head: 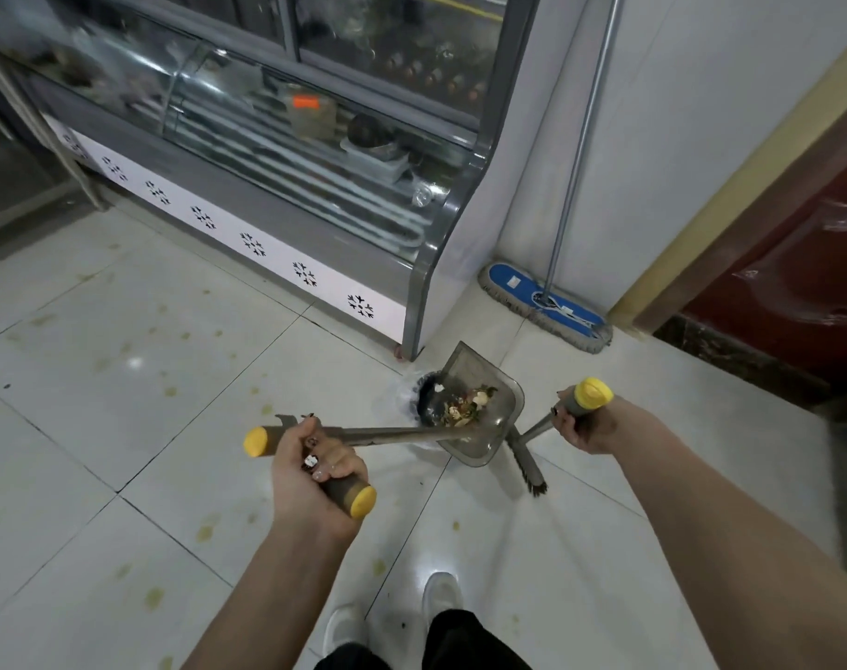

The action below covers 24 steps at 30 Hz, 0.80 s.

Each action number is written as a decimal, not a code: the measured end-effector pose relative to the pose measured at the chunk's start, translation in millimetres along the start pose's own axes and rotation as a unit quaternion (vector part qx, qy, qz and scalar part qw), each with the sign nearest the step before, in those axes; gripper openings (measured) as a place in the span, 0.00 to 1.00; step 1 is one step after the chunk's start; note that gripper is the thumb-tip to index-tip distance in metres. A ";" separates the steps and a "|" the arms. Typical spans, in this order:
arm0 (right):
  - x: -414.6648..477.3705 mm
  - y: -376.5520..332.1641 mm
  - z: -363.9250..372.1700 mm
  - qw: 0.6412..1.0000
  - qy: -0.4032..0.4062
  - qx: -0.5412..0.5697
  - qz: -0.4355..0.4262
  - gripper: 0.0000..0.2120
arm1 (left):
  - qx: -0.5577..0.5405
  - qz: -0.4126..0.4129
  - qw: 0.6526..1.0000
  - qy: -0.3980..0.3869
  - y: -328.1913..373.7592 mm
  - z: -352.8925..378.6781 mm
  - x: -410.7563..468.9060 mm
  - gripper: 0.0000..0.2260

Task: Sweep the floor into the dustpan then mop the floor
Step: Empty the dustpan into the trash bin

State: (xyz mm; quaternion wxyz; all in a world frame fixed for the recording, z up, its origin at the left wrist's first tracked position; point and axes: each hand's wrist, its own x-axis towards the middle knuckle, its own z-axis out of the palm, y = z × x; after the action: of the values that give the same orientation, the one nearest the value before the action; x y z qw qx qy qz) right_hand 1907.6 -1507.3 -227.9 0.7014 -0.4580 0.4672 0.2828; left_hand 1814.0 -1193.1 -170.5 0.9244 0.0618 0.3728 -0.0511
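1. Left hand [320,471] fingers clamp the dustpan [479,444] handle, pan tilted over the bin [425,401] at 12 o'clock, likely so the scraps [469,406] slide in
2. Right hand [586,423] fingers wrap the broom [527,469] grip, bristles parked on the floor [121,379] at 1 o'clock, clear of the pour
3. Mop [542,307] leans on the wall [677,137] farther out at 1 o'clock; fridge [426,263] corner crowds the bin at 11, open floor spreads toward 9
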 end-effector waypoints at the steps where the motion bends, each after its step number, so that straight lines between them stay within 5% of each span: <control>1: -0.3 5.6 5.2 1.000 0.005 0.000 -0.003 0.14 | 0.003 0.000 1.000 0.012 4.3 -2.9 -0.6 0.14; 11: 6.3 50.1 48.6 0.999 0.010 0.031 -0.011 0.15 | 0.084 0.013 0.987 0.139 51.1 -33.9 12.5 0.07; 24: 18.7 60.8 69.0 0.999 0.005 0.047 0.006 0.14 | 0.087 -0.005 0.985 0.152 87.2 -51.3 31.0 0.09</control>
State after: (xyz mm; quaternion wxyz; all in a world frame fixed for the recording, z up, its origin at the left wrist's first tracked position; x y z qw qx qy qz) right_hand 1892.3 -1419.8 -258.1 0.7184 -0.4228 0.4862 0.2622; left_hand 1813.5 -1100.7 -222.1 0.8480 0.1467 0.5033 -0.0779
